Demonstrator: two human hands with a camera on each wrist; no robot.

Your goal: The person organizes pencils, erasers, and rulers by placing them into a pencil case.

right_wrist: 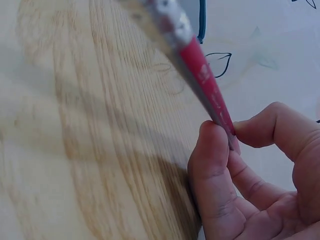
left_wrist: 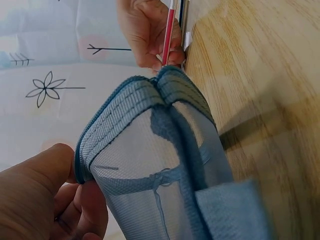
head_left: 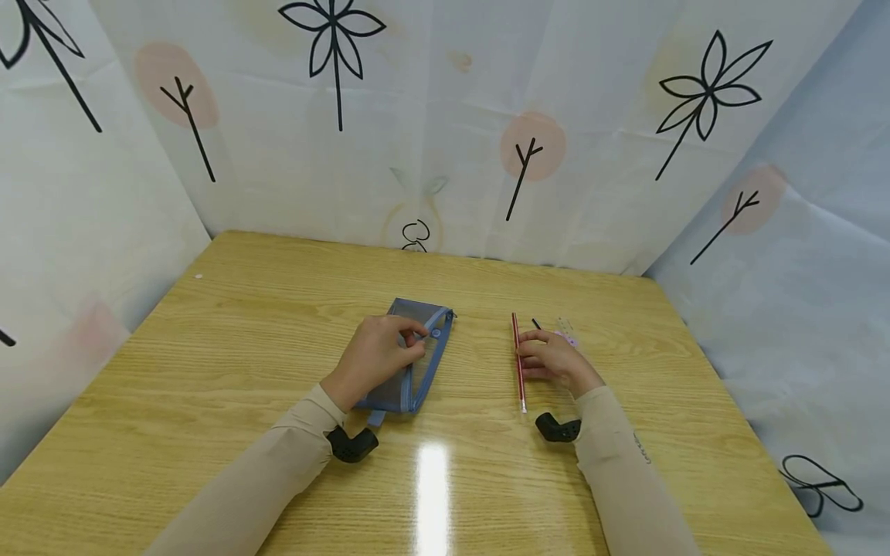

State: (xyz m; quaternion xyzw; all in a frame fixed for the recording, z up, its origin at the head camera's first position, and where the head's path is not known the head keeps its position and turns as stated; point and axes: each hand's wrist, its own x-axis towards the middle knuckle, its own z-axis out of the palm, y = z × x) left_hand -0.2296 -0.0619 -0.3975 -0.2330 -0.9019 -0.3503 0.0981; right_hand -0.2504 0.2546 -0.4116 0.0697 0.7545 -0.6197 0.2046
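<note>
- Head view: my left hand (head_left: 378, 351) pinches the edge of the blue mesh pouch (head_left: 424, 363), which lies on the wooden table (head_left: 243, 347).
- My right hand (head_left: 554, 359) grips a red pencil (head_left: 520, 371), thumb against one side and fingertips on the other. The pencil is apart from the pouch, to its right, pale end towards me; whether it touches the wood I cannot tell.
- For the pouch, I judge a thumb-and-finger pinch on one layer of the edge works best: soft mesh would likely fold under a fuller grasp, and a hard tug could drag it along.
- For the pencil, a light but sure pinch should do; a thin round shaft may roll if the thumb slackens.
- A dark stick (head_left: 536, 323) and something purple (head_left: 570, 340) lie just past my right fingers, so a straight lift seems safer than a sideways sweep.
- Both forearms reach in from the near side and slant towards each other. My left hand arches over the pouch; my right fingers point inward, across the pencil.
</note>
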